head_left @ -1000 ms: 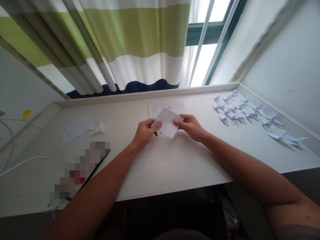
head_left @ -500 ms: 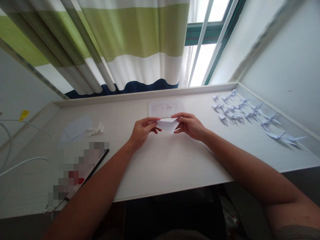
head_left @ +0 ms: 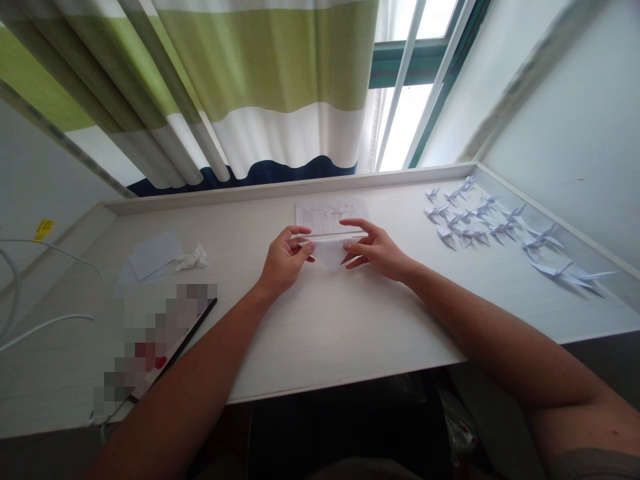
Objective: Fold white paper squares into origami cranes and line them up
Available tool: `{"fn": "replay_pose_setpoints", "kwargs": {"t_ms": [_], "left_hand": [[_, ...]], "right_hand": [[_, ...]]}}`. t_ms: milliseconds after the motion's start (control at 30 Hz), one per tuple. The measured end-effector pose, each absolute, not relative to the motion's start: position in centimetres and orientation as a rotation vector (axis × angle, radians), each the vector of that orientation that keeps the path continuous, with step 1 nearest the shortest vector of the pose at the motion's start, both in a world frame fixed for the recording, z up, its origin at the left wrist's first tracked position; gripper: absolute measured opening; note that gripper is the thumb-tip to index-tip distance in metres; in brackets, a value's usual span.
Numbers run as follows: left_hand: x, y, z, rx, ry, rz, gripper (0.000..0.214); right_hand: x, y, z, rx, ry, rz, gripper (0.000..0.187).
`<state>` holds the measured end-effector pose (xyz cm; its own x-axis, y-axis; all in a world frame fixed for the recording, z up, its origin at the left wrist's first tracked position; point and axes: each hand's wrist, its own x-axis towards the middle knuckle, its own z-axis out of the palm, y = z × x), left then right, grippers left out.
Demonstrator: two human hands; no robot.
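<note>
A small folded sheet of white paper (head_left: 330, 254) is held just above the white desk, its lower edge narrowing toward me. My left hand (head_left: 286, 260) pinches its left end between thumb and fingers. At the right end, my right hand (head_left: 374, 251) grips it with the thumb and lower fingers, while the index finger is raised off the paper. Right behind the folded paper lies a printed sheet or booklet (head_left: 325, 215) with a table and reddish marks, partly covered by my fingertips.
Several folded paper cranes (head_left: 470, 217) stand in rows at the right back. Loose white sheets (head_left: 156, 255) and a crumpled tissue (head_left: 191, 258) lie at the left. A blurred-out flat item (head_left: 170, 347) with a dark edge is beside my left forearm. White cables (head_left: 60, 321) run at far left.
Both index fingers have lifted from the paper's top edge, the right one higher. The paper now shows a flatter top and a narrower shape. Both hands stay in nearly the same place.
</note>
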<state>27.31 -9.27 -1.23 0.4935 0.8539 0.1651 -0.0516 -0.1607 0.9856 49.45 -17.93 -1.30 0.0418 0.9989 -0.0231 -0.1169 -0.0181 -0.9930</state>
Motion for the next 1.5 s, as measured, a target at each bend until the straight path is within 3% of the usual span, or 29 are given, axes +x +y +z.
{"fn": "replay_pose_setpoints", "kwargs": {"t_ms": [67,267,400,600,800,1200,1500], "left_hand": [[27.3,-9.3,-1.2,1.546,0.715,0.938,0.035],[27.3,-9.4,-1.1,1.587,0.703,0.941,0.032],[27.2,-9.7,-1.3,1.655,0.647,0.862,0.030],[27.6,-10.8,-1.3,1.659,0.558,0.770,0.033],[28.0,-10.8,-1.4,1.509,0.642,0.794,0.042],[27.8,-11.6,-1.7,1.697,0.626,0.600,0.024],[28.0,-12.3,-1.3,1.789,0.595,0.502,0.026]], "right_hand": [[49.6,-17.9,-1.4,-1.167,-1.084,1.237,0.067],[49.6,-17.7,-1.4,-1.232,-1.102,1.263,0.042],[49.8,-17.7,-0.7,-1.347,-1.216,1.104,0.030],[49.6,-18.2,-0.5,-1.308,-1.467,1.171,0.035],[48.5,-18.3,-0.9,-1.129,-1.247,1.228,0.033],[48.4,-18.1,-0.8,-1.120,-1.170,1.141,0.033],[48.3,-18.3,-0.7,-1.133,-1.158,1.094,0.035]]}}
